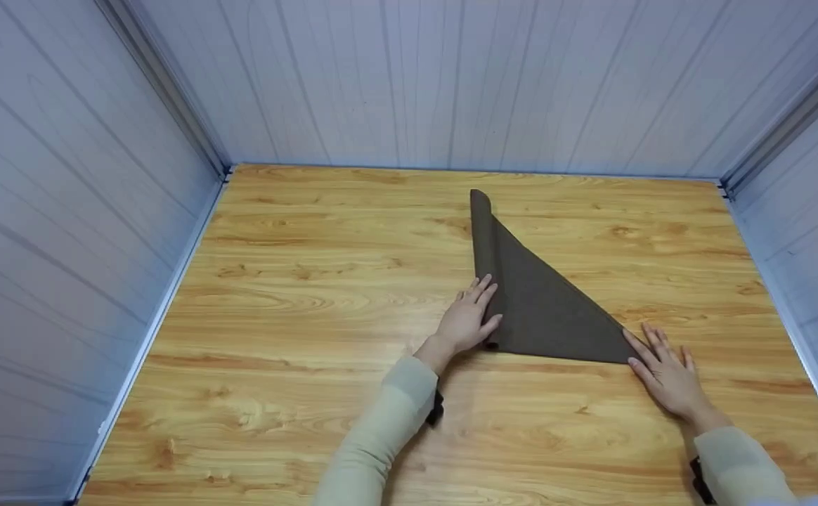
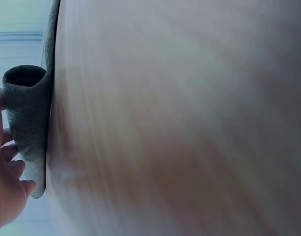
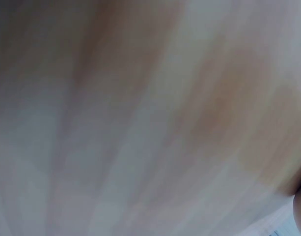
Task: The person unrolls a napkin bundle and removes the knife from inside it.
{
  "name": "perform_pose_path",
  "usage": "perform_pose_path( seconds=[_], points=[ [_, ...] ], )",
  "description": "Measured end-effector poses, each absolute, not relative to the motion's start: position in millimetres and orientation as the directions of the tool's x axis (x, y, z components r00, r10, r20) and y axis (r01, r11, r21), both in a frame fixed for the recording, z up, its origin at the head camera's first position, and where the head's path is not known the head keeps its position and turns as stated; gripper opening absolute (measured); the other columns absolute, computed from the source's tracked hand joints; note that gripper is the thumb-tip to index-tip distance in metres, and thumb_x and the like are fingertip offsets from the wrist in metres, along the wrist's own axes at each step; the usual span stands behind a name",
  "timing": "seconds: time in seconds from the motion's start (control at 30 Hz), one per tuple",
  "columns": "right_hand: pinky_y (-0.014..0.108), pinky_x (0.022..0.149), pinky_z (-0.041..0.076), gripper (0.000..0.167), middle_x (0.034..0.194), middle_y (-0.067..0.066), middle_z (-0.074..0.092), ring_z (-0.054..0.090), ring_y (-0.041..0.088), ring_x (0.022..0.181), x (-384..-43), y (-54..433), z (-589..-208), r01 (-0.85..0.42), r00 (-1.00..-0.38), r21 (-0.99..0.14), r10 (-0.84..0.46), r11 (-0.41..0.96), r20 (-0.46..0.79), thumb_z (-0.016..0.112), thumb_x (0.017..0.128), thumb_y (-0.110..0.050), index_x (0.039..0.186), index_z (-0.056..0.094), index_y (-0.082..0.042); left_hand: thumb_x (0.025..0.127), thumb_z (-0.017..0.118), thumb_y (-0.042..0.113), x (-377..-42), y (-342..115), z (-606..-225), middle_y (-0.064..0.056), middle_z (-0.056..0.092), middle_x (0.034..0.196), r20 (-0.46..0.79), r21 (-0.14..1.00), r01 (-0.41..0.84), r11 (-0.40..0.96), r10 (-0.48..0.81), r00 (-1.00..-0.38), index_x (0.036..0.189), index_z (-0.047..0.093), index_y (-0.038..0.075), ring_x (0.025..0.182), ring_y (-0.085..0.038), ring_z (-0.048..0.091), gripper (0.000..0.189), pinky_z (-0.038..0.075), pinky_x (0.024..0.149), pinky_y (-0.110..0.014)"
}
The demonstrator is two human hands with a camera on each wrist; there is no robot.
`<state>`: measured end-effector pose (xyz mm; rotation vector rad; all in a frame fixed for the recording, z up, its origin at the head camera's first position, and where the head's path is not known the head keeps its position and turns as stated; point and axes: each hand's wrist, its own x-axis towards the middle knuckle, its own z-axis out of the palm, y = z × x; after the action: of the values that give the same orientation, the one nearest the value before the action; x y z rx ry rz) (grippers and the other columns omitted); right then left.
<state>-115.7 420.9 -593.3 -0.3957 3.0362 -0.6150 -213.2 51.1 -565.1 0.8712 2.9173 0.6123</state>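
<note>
Hands, two counted, each with fingers extended and slightly spread. Left hand (image 1: 465, 322) rests on the near part of the rolled edge of the dark brown cloth (image 1: 556, 309), its thumb by the near end. Right hand (image 1: 669, 379) lies on the cloth's right-hand tip, fingers straight, pressing or resting; cannot tell which.

Surroundings, largest first, placed by the cloth. Walls, three, pale with grey grain lines: back wall (image 1: 416, 84) beyond the cloth, left wall (image 1: 50, 246) well to its left, right wall (image 1: 809, 211) to its right. Table (image 1: 310, 295), one, yellow wood-grain, directly under the cloth.

Cloth, one, roughly triangular: flat on the right, with one roll (image 1: 481, 235) along its left side, running away from the person. Roll's far end projects past the flat part; its near end shows as a hollow opening (image 2: 25, 77) in the left wrist view. Sleeves, two, pale: left sleeve (image 1: 381, 422) and right sleeve (image 1: 739, 464), both nearer the person than the cloth.

Obstructions: left hand covers part of the roll; right hand hides the tip. Right wrist view mostly blurred table.
</note>
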Motion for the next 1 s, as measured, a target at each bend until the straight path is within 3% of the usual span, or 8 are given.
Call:
perform_pose_path(
  seconds=[0.7, 0.83, 1.0],
  points=[
    [0.063, 0.093, -0.01, 0.05, 0.148, 0.012, 0.005, -0.003, 0.03, 0.133, -113.7, 421.3, -590.4, -0.228, -0.971, -0.372, -0.24, 0.9, 0.013, 0.036, 0.095, -0.033, 0.142, 0.02, -0.026, 0.093, 0.038, 0.035, -211.0, 23.9, -564.5, -0.009, 0.022, 0.144, -0.014, 0.42, 0.44, 0.793, 0.491, -0.871, 0.14, 0.024, 0.007, 0.132, -0.025, 0.017, 0.057, 0.021, 0.103, -0.043],
    [0.063, 0.093, -0.01, 0.051, 0.148, 0.012, 0.004, -0.004, 0.03, 0.133, -114.2, 421.1, -592.3, -0.224, -0.971, -0.372, -0.24, 0.901, 0.002, 0.036, 0.095, -0.034, 0.143, 0.019, -0.027, 0.094, 0.035, 0.04, -211.5, 21.7, -564.7, -0.008, 0.023, 0.144, -0.033, 0.416, 0.429, 0.802, 0.484, -0.874, 0.141, 0.022, 0.008, 0.132, -0.024, 0.017, 0.058, 0.021, 0.103, -0.043],
    [0.062, 0.093, -0.012, 0.05, 0.148, 0.011, 0.005, -0.002, 0.03, 0.133, -114.3, 420.1, -592.4, -0.231, -0.969, -0.385, -0.245, 0.894, 0.011, 0.037, 0.095, -0.033, 0.142, 0.02, -0.027, 0.092, 0.042, 0.038, -209.7, 25.1, -552.0, -0.01, 0.026, 0.143, -0.073, 0.384, 0.404, 0.83, 0.463, -0.883, 0.139, 0.028, 0.006, 0.131, -0.025, 0.02, 0.058, 0.024, 0.101, -0.044]
  ],
)
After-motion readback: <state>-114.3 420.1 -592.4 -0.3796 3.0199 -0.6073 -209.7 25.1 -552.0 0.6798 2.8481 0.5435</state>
